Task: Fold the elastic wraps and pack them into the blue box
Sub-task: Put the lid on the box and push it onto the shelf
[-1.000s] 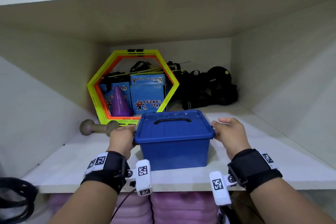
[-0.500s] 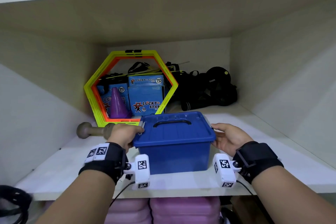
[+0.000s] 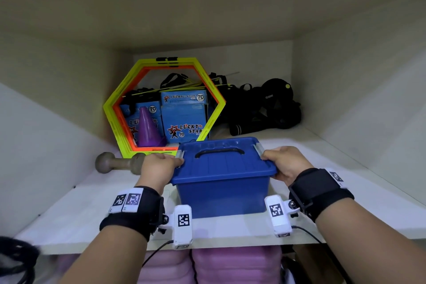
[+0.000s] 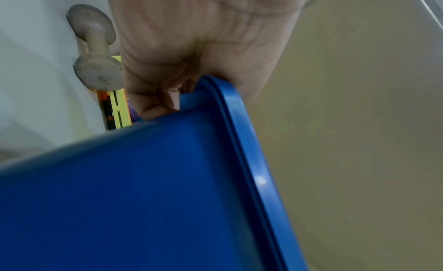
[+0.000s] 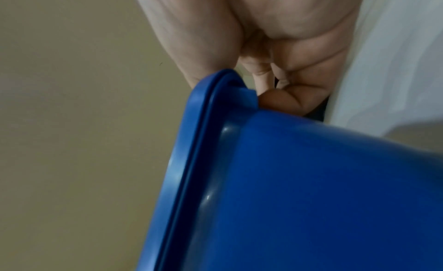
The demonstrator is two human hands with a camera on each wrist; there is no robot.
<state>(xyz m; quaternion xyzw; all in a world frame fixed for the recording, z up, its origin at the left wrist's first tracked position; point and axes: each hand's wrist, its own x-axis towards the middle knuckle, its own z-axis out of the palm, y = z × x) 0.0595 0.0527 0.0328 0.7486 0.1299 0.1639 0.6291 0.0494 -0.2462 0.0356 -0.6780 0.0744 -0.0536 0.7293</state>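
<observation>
Blue box point(image 3: 222, 188) sits lidded near the shelf point(image 3: 69, 219) edge — left hand point(image 3: 159, 169) and right hand point(image 3: 287, 163) grip its rim, fingers curled underneath.

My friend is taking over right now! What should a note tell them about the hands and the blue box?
Left hand: grips the left rim of the blue box, fingers curled under the lip.
Right hand: grips the right rim the same way.
The box sits on the white shelf near the front edge, lid on, beside a dumbbell.
Done: both hands have hold of the box. Whether it is lifted cannot be told.
Left: no elastic wraps are in view; the box's contents are hidden, so folding and packing look still ahead.
</observation>
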